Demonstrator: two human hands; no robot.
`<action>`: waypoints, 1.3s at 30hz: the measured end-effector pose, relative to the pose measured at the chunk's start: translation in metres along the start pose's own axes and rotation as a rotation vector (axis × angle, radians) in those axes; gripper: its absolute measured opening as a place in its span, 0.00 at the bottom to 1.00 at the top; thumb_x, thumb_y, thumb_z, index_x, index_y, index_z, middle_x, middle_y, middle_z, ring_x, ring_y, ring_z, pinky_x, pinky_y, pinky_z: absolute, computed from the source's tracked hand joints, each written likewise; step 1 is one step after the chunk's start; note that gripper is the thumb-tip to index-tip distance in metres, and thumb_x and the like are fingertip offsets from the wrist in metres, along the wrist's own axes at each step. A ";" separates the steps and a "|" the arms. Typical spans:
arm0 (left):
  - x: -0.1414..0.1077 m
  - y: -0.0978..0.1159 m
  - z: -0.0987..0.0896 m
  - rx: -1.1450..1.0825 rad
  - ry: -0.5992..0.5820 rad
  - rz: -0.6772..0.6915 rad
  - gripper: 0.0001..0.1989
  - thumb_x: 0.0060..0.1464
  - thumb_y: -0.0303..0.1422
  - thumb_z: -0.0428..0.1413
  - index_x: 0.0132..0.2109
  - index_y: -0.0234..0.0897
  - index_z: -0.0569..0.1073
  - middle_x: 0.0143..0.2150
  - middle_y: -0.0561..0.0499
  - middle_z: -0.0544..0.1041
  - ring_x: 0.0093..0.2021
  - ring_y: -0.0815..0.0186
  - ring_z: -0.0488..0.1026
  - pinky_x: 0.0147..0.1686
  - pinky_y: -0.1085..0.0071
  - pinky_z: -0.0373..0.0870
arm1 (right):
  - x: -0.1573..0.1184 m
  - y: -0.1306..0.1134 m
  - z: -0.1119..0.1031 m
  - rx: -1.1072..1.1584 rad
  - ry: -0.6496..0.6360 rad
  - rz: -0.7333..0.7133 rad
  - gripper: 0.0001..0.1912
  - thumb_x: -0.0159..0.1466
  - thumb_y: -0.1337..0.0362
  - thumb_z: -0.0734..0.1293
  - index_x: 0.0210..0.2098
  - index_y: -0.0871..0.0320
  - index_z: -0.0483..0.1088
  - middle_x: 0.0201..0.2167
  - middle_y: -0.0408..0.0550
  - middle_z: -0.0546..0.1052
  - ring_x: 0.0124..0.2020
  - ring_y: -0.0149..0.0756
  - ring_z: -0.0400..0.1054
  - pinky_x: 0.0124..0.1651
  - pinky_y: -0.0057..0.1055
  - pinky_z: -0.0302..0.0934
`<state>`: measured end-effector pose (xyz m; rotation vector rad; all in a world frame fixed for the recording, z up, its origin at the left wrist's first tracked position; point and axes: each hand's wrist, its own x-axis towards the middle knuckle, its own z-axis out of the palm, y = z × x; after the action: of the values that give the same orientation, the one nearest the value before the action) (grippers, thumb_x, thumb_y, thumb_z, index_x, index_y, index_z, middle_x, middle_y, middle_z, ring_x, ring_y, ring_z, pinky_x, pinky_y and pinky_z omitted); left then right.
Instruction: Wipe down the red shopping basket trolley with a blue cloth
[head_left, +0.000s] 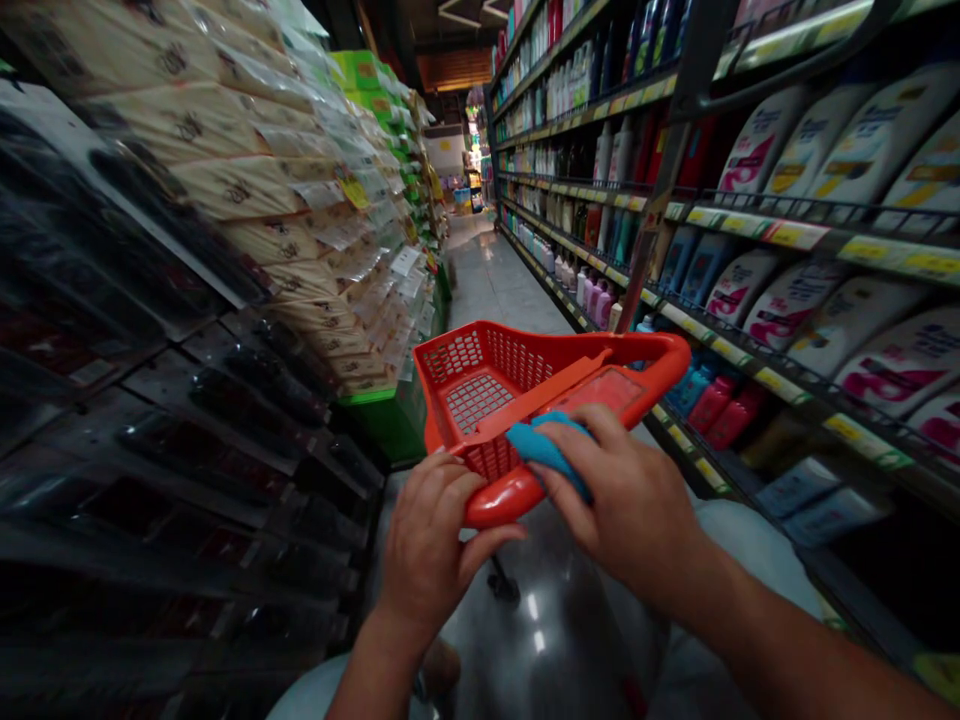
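An orange plastic shopping cart (525, 375) with a perforated basket stands in front of me, its thick rounded handle (506, 500) nearest my body. My left hand (427, 520) is wrapped over the left end of that handle, fingers on top and thumb below. In my right hand (626, 500) is a blue cloth (544, 455), pressed against the handle's middle, with the fingers closed around it. Part of the cloth is hidden under the fingers. The basket's visible mesh floor (480, 400) holds nothing that I can see.
Stacked cream-coloured packs (262, 200) rise on the left, beyond dark packaged goods (225, 400). Shelves of bottles (795, 235) line the right side, close to the cart. A grey tiled aisle floor (487, 270) runs ahead between them. A metal post (649, 240) stands beyond the cart's right side.
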<state>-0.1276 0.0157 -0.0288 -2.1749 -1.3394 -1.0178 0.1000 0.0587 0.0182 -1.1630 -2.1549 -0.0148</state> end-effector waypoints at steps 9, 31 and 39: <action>0.008 -0.020 0.035 -0.212 -0.187 -0.026 0.32 0.62 0.57 0.45 0.61 0.40 0.68 0.55 0.40 0.75 0.59 0.56 0.71 0.61 0.55 0.69 | -0.015 0.043 -0.012 0.048 0.159 0.146 0.15 0.68 0.57 0.64 0.50 0.54 0.76 0.46 0.52 0.74 0.45 0.44 0.73 0.43 0.39 0.70; 0.021 0.002 0.115 0.048 -0.176 -0.238 0.30 0.59 0.59 0.48 0.50 0.36 0.72 0.46 0.42 0.75 0.51 0.54 0.71 0.60 0.53 0.64 | -0.032 0.079 -0.022 -0.114 0.322 0.314 0.16 0.69 0.54 0.63 0.49 0.52 0.76 0.44 0.51 0.73 0.44 0.44 0.72 0.43 0.39 0.70; 0.008 -0.025 0.124 0.115 -0.211 -0.228 0.28 0.61 0.54 0.51 0.56 0.37 0.70 0.51 0.40 0.76 0.55 0.52 0.70 0.61 0.52 0.62 | -0.030 0.091 -0.016 -0.189 0.443 0.344 0.16 0.68 0.54 0.64 0.50 0.53 0.76 0.45 0.52 0.71 0.45 0.45 0.71 0.45 0.39 0.69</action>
<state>-0.1007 0.1132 -0.1058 -2.1260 -1.7299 -0.7814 0.1872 0.0866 -0.0132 -1.4689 -1.5752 -0.3012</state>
